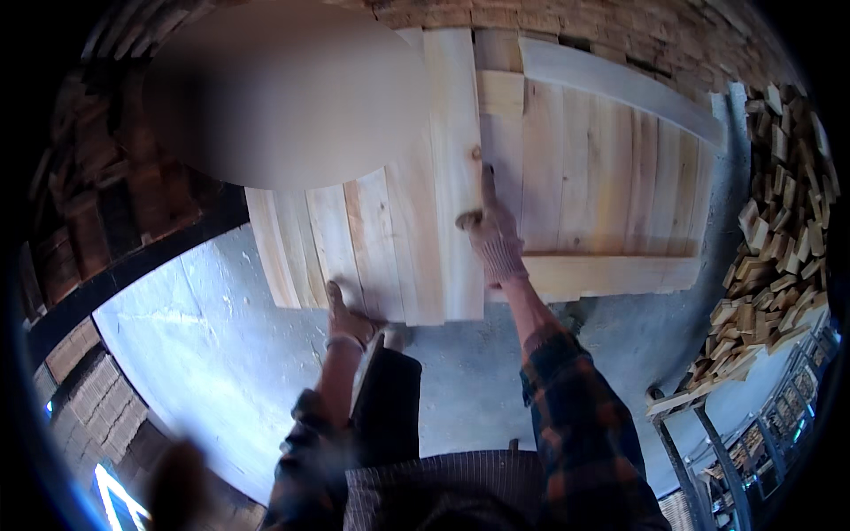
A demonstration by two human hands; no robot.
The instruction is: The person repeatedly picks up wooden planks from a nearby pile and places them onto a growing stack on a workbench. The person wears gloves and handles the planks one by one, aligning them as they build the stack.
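So it's a pale grey floor [226, 319] with stacked wood [584, 22] past the far edge and a messy pile [779, 239] by the right edge. The boards [372, 230] lie side by side across the floor's middle, toward the far edge.

Right hand [496, 234] is on the right side of one long board [454, 195], forefinger straight along the edge, thumb out to the left, so those fingers are apart. Left hand [351, 326] is at the near ends of the boards left of that, thumb spread; can't tell if its other fingers are clamped on anything.

Progress-wise, I'd say the right half is further along: rows laid close, with a near strip [611, 273] and a far strip [620, 84] running crosswise. The left half has uneven near ends and no strip there; a blur hides its far end. Can't tell if anything's fastened.
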